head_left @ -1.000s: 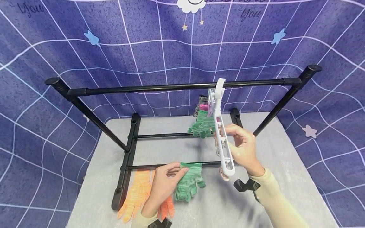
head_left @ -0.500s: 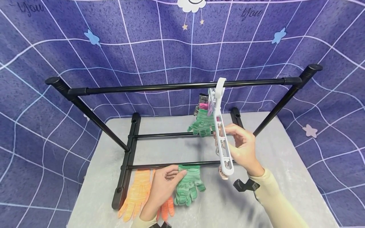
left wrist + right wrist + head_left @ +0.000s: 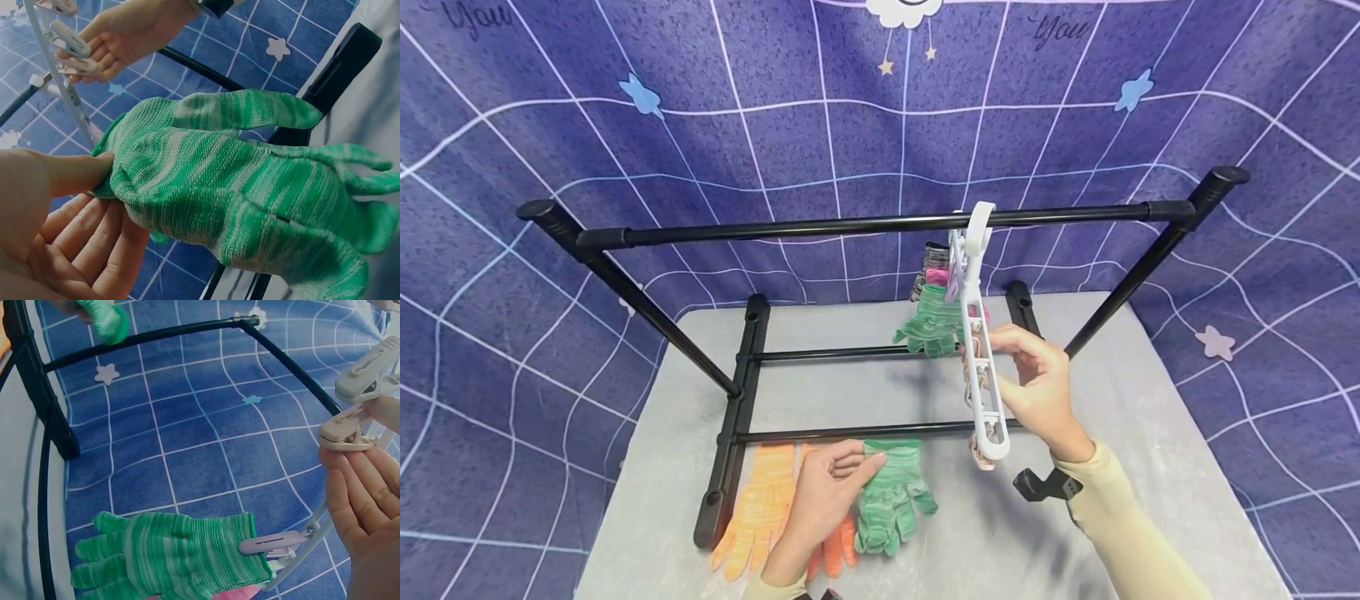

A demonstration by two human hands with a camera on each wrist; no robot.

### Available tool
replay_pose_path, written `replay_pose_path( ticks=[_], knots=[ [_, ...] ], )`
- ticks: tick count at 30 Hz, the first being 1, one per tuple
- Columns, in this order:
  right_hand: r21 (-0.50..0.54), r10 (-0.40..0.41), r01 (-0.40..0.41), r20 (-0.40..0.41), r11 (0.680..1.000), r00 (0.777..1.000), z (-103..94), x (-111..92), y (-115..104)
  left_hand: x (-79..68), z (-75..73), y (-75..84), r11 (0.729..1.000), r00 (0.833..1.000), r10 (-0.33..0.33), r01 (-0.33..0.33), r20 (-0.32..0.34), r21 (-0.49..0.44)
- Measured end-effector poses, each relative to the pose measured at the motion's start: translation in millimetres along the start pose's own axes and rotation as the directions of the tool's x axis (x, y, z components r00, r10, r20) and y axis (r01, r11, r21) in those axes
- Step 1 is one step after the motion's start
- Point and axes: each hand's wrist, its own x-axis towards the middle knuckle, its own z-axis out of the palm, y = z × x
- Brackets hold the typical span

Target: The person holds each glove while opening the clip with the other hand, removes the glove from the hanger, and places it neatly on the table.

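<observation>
Pinching a green glove (image 3: 891, 496) by its cuff, the left hand (image 3: 827, 487) holds it near the orange gloves (image 3: 762, 508); the right hand (image 3: 1042, 383) grips a clip (image 3: 344, 430) on the white hanger (image 3: 972, 287).

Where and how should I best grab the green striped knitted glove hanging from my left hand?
Probably take the green striped knitted glove by its cuff's free right end, coming from the right: your left hand pinches the cuff's left side, and the palm droops below.

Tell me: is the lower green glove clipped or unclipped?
Unclipped: the left grip pinches this green glove by its cuff, apart from the white hanger.
</observation>
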Motion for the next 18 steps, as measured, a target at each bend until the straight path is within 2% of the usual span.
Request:
replay_pose_path(
  ticks=[6, 12, 18],
  knots=[
    [-0.004, 0.000, 0.000, 0.004, 1.000, 1.000, -1.6, 0.9, 1.2, 4.6, -4.8, -14.0, 0.998, 0.998, -0.059, 0.059, 0.016, 0.023],
    [-0.016, -0.003, 0.003, 0.009, 1.000, 1.000, -3.8, 1.1, 2.7, 15.5, -9.5, -33.5, 0.994, 0.997, -0.077, 0.075, 0.030, 0.080],
    [-0.008, 0.007, -0.007, -0.006, 1.000, 1.000, -4.1, 0.4, 2.0, 22.1, -9.9, -48.5, 0.993, 0.995, -0.096, 0.094, 0.014, 0.075]
  ],
)
